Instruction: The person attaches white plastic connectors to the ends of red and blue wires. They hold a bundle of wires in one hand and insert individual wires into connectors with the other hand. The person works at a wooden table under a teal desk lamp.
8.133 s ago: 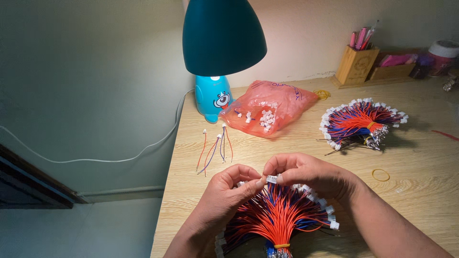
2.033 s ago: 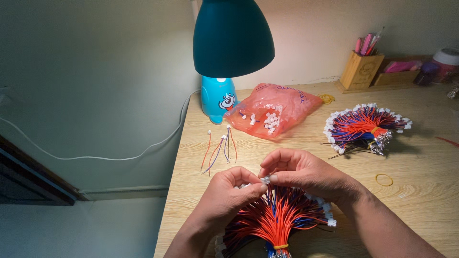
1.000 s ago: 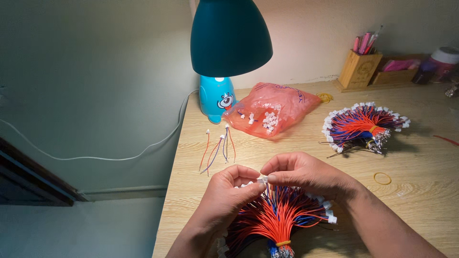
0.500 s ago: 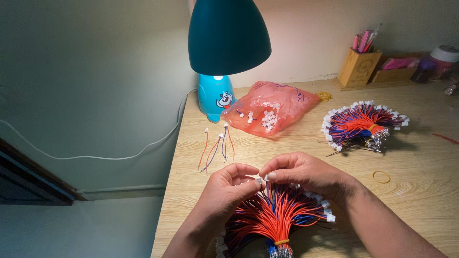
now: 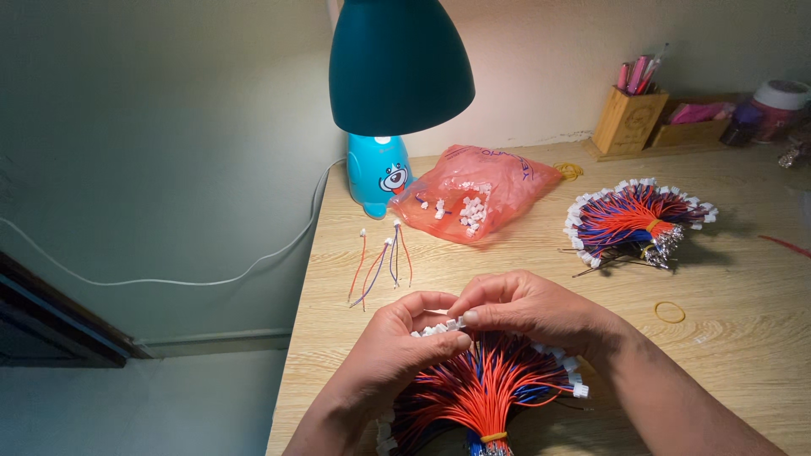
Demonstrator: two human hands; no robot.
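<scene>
1. Left hand (image 5: 397, 355) is closed, thumb and forefinger pinching a small white connector (image 5: 439, 328) at the top edge of a fanned wire bundle (image 5: 481, 388)
2. Right hand (image 5: 528, 308) meets it from the other side, fingertips pressed on the same row of white connectors, so both hands grip at one spot
3. Below the hands the bundle spreads out in red and blue strands, tied at its base with a yellow band, lying on the wooden desk (image 5: 743, 355)
4. Beyond the left hand lie a few loose wires (image 5: 380, 262) with white ends
5. Farther ahead sits a red plastic bag (image 5: 481, 198) of white connectors, beside a blue lamp (image 5: 389, 110)
6. Off to the right of the right hand lies a second fanned bundle (image 5: 638, 219), with a yellow rubber band (image 5: 670, 312) nearer
7. At the far right corner stands a wooden pen holder (image 5: 629, 118)
</scene>
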